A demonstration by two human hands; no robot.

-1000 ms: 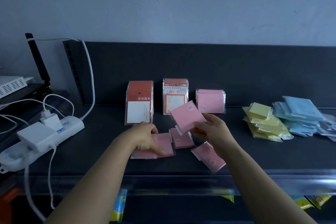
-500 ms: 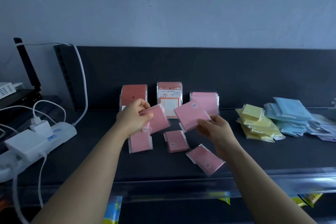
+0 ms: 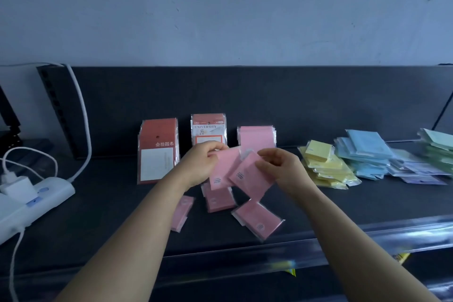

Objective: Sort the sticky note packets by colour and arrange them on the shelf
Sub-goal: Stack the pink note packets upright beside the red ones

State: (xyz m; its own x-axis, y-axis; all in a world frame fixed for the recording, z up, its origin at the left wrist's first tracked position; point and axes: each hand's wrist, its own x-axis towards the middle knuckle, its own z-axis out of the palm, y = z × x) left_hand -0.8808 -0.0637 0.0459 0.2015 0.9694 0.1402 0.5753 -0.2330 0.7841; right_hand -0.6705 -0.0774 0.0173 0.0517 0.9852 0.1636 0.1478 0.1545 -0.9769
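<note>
My left hand [image 3: 199, 165] grips one pink sticky note packet [image 3: 221, 171] above the dark shelf [image 3: 98, 203]. Beside it, my right hand [image 3: 282, 169] pinches a second pink packet [image 3: 247, 178]; the two packets overlap at their inner edges. Three more pink packets lie flat on the shelf below my hands: one at the left [image 3: 182, 212], one in the middle [image 3: 219, 200], one at the right [image 3: 257, 222]. A row of pink packets [image 3: 256, 136] stands upright against the back panel. Yellow [image 3: 323, 164], blue [image 3: 362, 152] and pale green [image 3: 436, 144] piles lie to the right.
Two upright stacks of red-orange packets [image 3: 158, 152] [image 3: 208, 127] stand left of the pink row. A white power strip [image 3: 31, 201] with a plugged charger [image 3: 17, 186] and cables sits at the left end. A clear plastic rail [image 3: 367, 233] runs along the shelf's front edge.
My left hand lifted a pink packet off the shelf and brought it up beside the packet in my right hand. Both hands have come together above the loose packets.
</note>
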